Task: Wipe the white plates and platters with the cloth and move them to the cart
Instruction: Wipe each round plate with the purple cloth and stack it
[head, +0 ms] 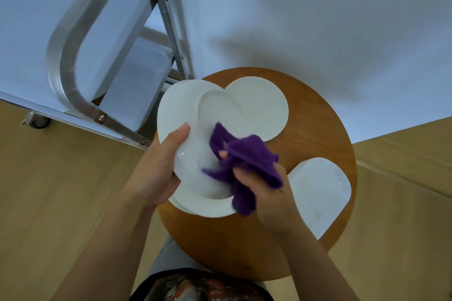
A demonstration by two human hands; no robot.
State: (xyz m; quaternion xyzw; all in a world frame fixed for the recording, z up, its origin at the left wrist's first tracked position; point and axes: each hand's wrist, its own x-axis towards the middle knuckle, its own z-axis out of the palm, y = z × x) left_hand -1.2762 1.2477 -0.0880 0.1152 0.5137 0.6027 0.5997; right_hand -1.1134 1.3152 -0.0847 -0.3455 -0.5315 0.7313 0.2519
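- Wiping is the step in hand: the left hand (159,168) grips the rim of a white plate (193,154) at its 9 o'clock edge, thumb over the top, holding it tilted above the round wooden desk (315,117).
- The right hand (264,186) is closed around a bunched purple cloth (242,159), pressed on the plate's well toward 3 o'clock.
- Judged best practice: sweep in circles from well to rim, then turn the plate in the left hand so the gripped part is wiped too.
- 1 round plate (264,107) lies at 12 o'clock on the desk, and 1 squarish platter (320,190) at 4 o'clock.
- The cart (73,76) stands at 10 o'clock, near the desk, a white platter (110,39) on its shelf.
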